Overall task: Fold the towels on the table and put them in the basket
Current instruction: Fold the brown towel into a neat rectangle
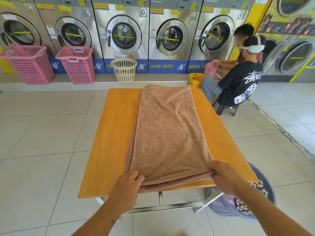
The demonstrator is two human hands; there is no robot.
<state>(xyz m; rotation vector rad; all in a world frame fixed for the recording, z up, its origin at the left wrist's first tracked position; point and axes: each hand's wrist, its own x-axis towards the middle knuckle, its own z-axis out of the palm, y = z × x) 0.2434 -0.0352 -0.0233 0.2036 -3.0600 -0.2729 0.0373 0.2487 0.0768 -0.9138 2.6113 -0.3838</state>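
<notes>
Gripping the near corners of the towel [167, 130], the left hand [127, 186] and right hand [223, 176] curl their fingers round its doubled edge, probably readying the next fold. The basket [262, 188] waits by the near right corner of the table [110, 142], and the towel stretches lengthwise to the far edge.

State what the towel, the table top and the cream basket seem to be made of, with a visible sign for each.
Towel: soft plush fabric, probably microfibre; dimpled weave, limp folds.
Table top: wood or veneer, glossy varnish; faint grain, sheen.
Cream basket: likely moulded plastic; even colour, regular slots.
</notes>
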